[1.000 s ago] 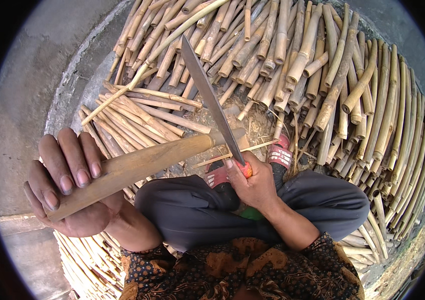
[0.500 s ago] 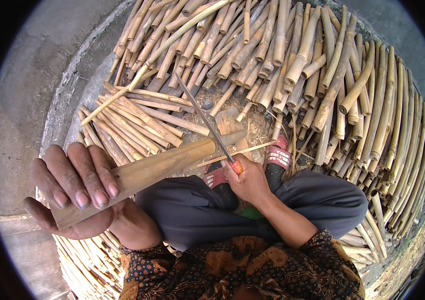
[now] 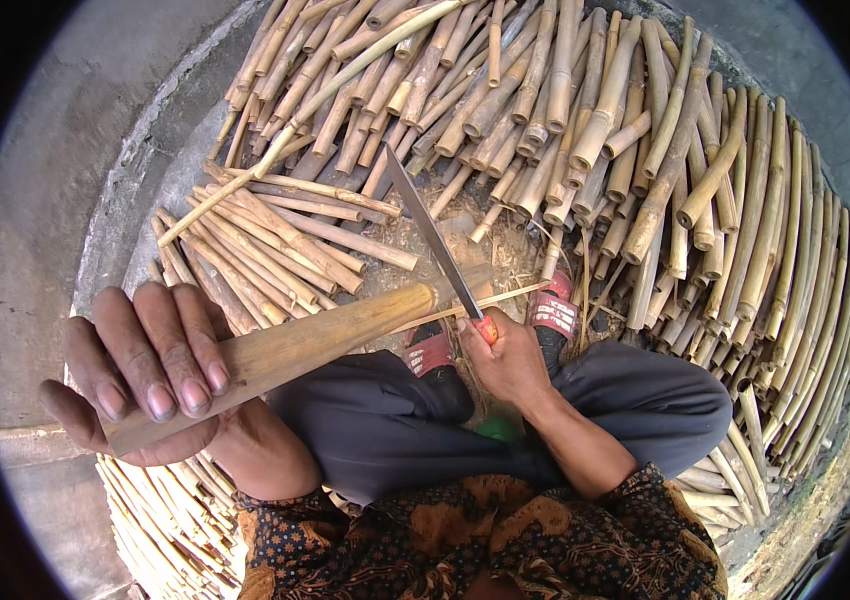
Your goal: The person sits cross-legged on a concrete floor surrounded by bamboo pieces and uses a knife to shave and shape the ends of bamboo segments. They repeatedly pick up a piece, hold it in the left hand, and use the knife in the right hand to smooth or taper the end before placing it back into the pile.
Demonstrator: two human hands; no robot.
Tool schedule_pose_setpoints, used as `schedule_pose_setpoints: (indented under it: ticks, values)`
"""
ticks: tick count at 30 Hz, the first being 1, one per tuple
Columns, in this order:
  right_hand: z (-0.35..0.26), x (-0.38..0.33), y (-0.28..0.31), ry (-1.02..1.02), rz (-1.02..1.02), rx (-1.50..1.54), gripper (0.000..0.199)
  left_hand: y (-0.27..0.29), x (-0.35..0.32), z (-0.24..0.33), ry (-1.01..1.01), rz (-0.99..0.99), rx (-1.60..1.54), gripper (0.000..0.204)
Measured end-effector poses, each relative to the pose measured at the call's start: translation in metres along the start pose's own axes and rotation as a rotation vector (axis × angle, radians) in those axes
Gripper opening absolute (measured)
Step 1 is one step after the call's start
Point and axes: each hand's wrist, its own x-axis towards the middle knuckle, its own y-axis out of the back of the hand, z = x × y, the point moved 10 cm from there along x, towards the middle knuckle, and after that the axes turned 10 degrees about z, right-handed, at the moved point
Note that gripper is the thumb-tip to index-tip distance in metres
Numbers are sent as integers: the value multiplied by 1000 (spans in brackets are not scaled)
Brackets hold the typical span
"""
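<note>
My left hand point(image 3: 150, 365) is closed around the near end of a bamboo piece point(image 3: 335, 335), which slants up and right across my lap. In my right hand point(image 3: 507, 362) is the red handle of a long-bladed knife point(image 3: 432, 228), its blade pointing up and left. The blade crosses near the bamboo's far end, just past its node; whether it touches cannot be told. A thin bamboo strip point(image 3: 517, 293) lies below that end, partly behind the blade and my right hand.
Cut bamboo poles point(image 3: 595, 120) are heaped ahead and along the right. Slimmer pieces point(image 3: 255, 245) lie at the left, and split sticks point(image 3: 170, 510) at the lower left. My feet in red-strapped sandals point(image 3: 553, 312) rest below the work. A concrete wall point(image 3: 55, 190) borders the left.
The knife and my right hand have shifted slightly right, and more of the blade's flat shows. My left hand still grips the bamboo piece, nearly in the same place.
</note>
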Motion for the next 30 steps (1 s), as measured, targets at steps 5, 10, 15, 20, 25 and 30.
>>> schedule_pose_setpoints:
  ticks: [5, 10, 15, 20, 25, 30]
  values:
    - [-23, -12, 1, 218, 4, 230, 29, -3, -3, 2, 6, -61, -3, 42]
    - [1, 3, 1, 50, 15, -43, 33, 1, 2, -2, 78, -80, -62, 56]
    - [-13, -13, 6, 134, 36, 204, 29, 11, 1, -3, 54, 46, -9, 62]
    - [10, -2, 0, -57, -8, -104, 27, 3, 2, -1, 67, -34, -64, 56]
    - [-24, -14, 12, 161, 20, 199, 25, 7, -2, 8, 3, -3, -14, 43]
    - [-22, -10, -4, 128, -81, 18, 28, -1, 7, 5, 58, -150, -9, 56]
